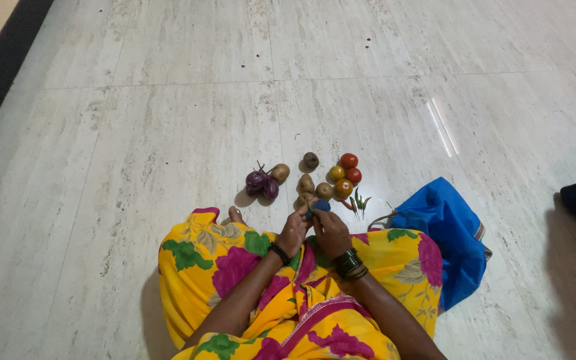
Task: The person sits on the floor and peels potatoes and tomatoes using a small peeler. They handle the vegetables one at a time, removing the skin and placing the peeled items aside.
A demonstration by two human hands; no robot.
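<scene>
Both hands meet over the lap: the left hand (293, 232) and right hand (330, 232) each grip closed on 1 small blue thing (319, 206), just before the potatoes (306, 183) on the floor (135, 167).

Single head-worn view, which I read as looking steeply down and forward from above the seated wearer's lap. The hands (315, 230) sit low at centre, fairly near; the pale tiled floor (168, 133) fills the upper frame, receding away. No second view overlaps it.
</scene>
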